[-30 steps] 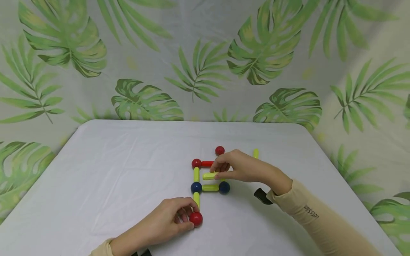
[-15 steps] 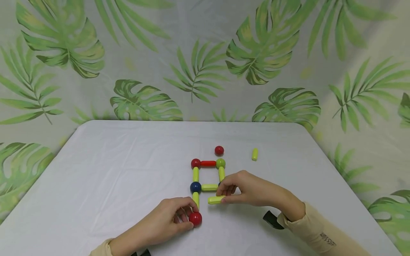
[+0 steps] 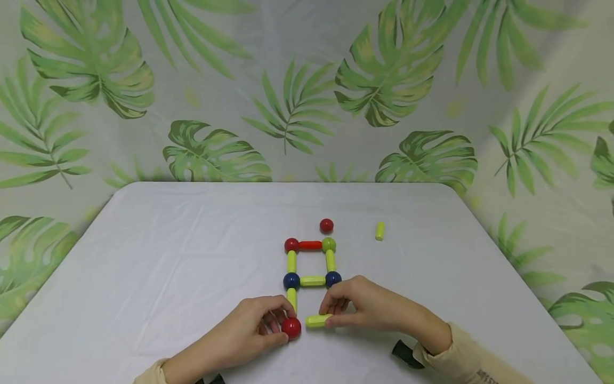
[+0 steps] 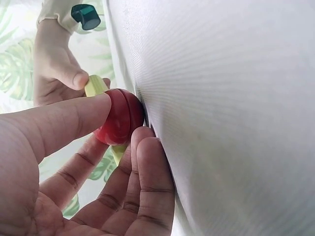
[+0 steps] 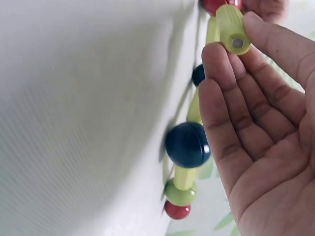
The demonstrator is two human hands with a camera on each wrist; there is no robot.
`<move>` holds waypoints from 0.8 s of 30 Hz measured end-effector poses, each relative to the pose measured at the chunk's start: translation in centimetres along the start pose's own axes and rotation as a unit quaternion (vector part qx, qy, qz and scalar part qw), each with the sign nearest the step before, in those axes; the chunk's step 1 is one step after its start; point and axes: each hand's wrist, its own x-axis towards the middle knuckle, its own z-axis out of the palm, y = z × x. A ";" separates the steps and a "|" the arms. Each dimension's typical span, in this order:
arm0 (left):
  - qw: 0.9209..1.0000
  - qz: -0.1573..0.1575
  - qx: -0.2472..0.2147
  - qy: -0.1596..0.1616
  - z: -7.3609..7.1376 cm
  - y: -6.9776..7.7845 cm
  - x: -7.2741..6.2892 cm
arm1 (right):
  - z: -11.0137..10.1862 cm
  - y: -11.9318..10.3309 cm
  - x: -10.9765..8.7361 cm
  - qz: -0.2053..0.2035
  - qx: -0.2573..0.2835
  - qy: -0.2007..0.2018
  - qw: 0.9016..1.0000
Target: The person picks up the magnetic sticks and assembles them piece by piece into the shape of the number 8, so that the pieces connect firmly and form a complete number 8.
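My left hand (image 3: 256, 325) grips a red ball (image 3: 291, 328) at the near end of a frame of balls and rods on the table. Between thumb and fingers, my right hand (image 3: 362, 304) pinches a yellow-green magnetic rod (image 3: 317, 321), its far tip just right of that ball. In the right wrist view the rod (image 5: 231, 29) shows a round metal magnet in its end. The frame joins a blue ball (image 3: 291, 280), another blue ball (image 3: 333, 278), a green ball (image 3: 329, 245) and a second red ball (image 3: 291, 245) into a square. One side is a red rod (image 3: 310, 245).
Behind the square lies a loose red ball (image 3: 326, 225). A loose yellow-green rod (image 3: 380, 231) rests farther right. The table (image 3: 192, 240) has a white cover, and a leaf-patterned cloth (image 3: 292, 106) hangs behind it.
My right hand has carried the yellow-green rod from over the square toward me, down beside the near red ball. My left hand has stayed on that ball.
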 end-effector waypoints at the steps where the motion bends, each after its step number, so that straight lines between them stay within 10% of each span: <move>1: 1.000 0.000 0.000 0.000 0.0 0.0 0.0 | 0.2 0.1 0.0 0.001 0.001 0.003 1.000; 24: 1.000 -0.010 0.000 0.000 0.2 0.1 0.0 | 1.8 0.6 0.0 0.019 0.031 0.025 0.999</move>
